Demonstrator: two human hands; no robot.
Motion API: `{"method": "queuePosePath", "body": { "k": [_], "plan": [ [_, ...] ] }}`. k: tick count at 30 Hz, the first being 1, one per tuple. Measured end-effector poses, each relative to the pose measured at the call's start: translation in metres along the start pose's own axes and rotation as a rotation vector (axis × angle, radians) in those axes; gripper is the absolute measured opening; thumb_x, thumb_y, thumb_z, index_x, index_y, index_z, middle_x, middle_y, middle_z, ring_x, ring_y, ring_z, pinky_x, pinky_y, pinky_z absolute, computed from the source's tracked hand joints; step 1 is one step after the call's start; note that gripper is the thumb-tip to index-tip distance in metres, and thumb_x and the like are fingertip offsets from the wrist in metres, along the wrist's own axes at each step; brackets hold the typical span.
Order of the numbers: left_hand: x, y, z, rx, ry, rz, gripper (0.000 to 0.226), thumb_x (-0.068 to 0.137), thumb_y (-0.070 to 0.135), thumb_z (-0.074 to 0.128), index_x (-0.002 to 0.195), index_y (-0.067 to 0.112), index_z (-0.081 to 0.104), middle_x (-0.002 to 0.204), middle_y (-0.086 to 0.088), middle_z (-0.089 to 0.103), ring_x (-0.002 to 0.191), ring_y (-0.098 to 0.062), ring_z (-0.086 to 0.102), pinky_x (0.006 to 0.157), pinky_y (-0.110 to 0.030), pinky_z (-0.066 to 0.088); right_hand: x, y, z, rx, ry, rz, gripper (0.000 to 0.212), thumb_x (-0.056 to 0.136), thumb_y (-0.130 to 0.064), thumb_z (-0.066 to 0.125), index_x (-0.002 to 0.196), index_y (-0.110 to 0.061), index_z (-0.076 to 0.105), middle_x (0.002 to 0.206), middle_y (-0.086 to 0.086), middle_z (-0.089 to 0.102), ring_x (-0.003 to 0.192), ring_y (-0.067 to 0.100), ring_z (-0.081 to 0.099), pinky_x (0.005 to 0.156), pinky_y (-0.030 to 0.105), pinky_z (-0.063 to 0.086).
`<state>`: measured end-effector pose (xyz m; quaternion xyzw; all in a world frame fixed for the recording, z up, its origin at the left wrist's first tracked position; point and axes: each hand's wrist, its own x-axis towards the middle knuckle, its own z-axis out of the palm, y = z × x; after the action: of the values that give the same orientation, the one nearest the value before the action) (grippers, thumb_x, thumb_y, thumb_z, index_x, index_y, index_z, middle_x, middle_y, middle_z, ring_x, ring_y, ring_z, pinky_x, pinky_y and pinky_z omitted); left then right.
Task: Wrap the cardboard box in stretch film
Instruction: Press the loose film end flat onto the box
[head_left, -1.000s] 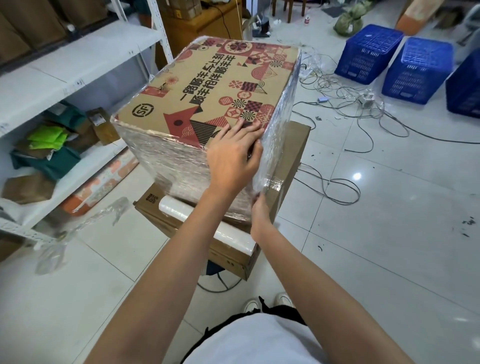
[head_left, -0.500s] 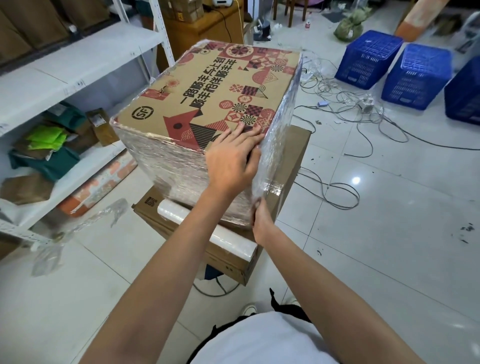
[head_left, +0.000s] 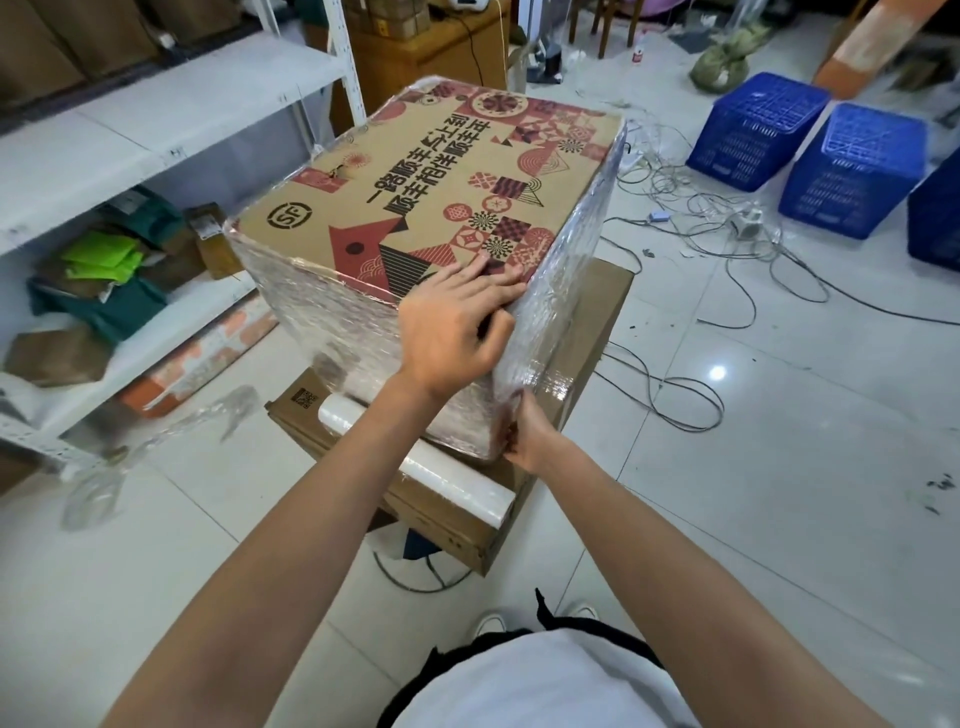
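Note:
A printed cardboard box (head_left: 415, 192) with red patterns stands tilted on a flat brown carton (head_left: 587, 332). Its sides are covered in shiny stretch film (head_left: 332, 322); the printed top face is bare. My left hand (head_left: 452, 322) lies over the near top corner, fingers straight on the top face and thumb down the side. My right hand (head_left: 524, 436) is at the box's bottom near corner, fingers curled under its edge. A white roll of stretch film (head_left: 415, 462) lies on the carton just in front of the box.
White metal shelving (head_left: 130, 135) with clothes and packets runs along the left. A loose strip of film (head_left: 156, 447) lies on the tiled floor. Tangled cables (head_left: 701, 228) and blue plastic crates (head_left: 810, 150) are to the right. A wooden cabinet (head_left: 431, 47) stands behind the box.
The box has tipped a little further with both hands on it. My left hand slid slightly right along the top corner; my right hand stays at the bottom corner.

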<state>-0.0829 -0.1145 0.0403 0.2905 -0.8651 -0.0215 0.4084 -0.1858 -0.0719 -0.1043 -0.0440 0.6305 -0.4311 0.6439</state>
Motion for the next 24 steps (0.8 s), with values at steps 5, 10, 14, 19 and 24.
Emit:
{"method": "queuePosePath", "body": {
  "k": [5, 10, 14, 19, 24],
  "plan": [
    [0.001, 0.004, -0.003, 0.011, 0.026, -0.011, 0.04, 0.084, 0.021, 0.045, 0.116, 0.015, 0.068, 0.104, -0.004, 0.072, 0.107, -0.026, 0.065, 0.091, -0.038, 0.052, 0.007, 0.005, 0.0, 0.064, -0.069, 0.024, 0.063, 0.09, -0.068, 0.03, 0.114, -0.015, 0.054, 0.109, 0.007, 0.057, 0.102, 0.022, 0.054, 0.085, 0.035, 0.046],
    [-0.005, 0.0, 0.002, 0.096, 0.049, 0.039, 0.027, 0.083, 0.018, 0.052, 0.097, 0.019, 0.076, 0.105, 0.002, 0.071, 0.11, -0.022, 0.063, 0.096, -0.036, 0.048, 0.008, 0.005, -0.008, 0.054, -0.097, 0.044, 0.069, 0.09, -0.068, 0.034, 0.131, -0.016, 0.048, 0.123, 0.01, 0.055, 0.111, 0.027, 0.052, 0.079, 0.037, 0.043],
    [-0.009, 0.001, 0.005, 0.163, 0.129, 0.009, 0.028, 0.085, 0.018, 0.051, 0.099, 0.021, 0.075, 0.109, 0.005, 0.07, 0.114, -0.015, 0.06, 0.1, -0.038, 0.042, 0.007, -0.006, -0.021, 0.12, -0.184, 0.107, 0.069, 0.092, -0.065, 0.033, 0.138, -0.016, 0.044, 0.134, 0.009, 0.054, 0.123, 0.028, 0.05, 0.089, 0.04, 0.046],
    [-0.012, 0.015, 0.017, 0.339, 0.215, -0.191, 0.044, 0.087, 0.022, 0.04, 0.123, 0.015, 0.064, 0.124, -0.001, 0.063, 0.125, -0.019, 0.05, 0.106, -0.037, 0.032, 0.002, -0.023, -0.034, 0.193, -0.324, 0.201, 0.077, 0.093, -0.065, 0.03, 0.142, -0.007, 0.037, 0.142, 0.015, 0.046, 0.131, 0.03, 0.043, 0.111, 0.046, 0.033],
    [-0.017, 0.03, 0.016, 0.429, 0.203, -0.483, 0.047, 0.095, 0.024, 0.03, 0.138, 0.017, 0.048, 0.144, -0.006, 0.046, 0.135, -0.018, 0.031, 0.114, -0.034, 0.018, -0.005, -0.028, -0.045, 0.018, -0.414, 0.253, 0.08, 0.093, -0.066, 0.027, 0.149, -0.009, 0.022, 0.149, 0.017, 0.036, 0.136, 0.032, 0.037, 0.114, 0.044, 0.029]
  ]
}}
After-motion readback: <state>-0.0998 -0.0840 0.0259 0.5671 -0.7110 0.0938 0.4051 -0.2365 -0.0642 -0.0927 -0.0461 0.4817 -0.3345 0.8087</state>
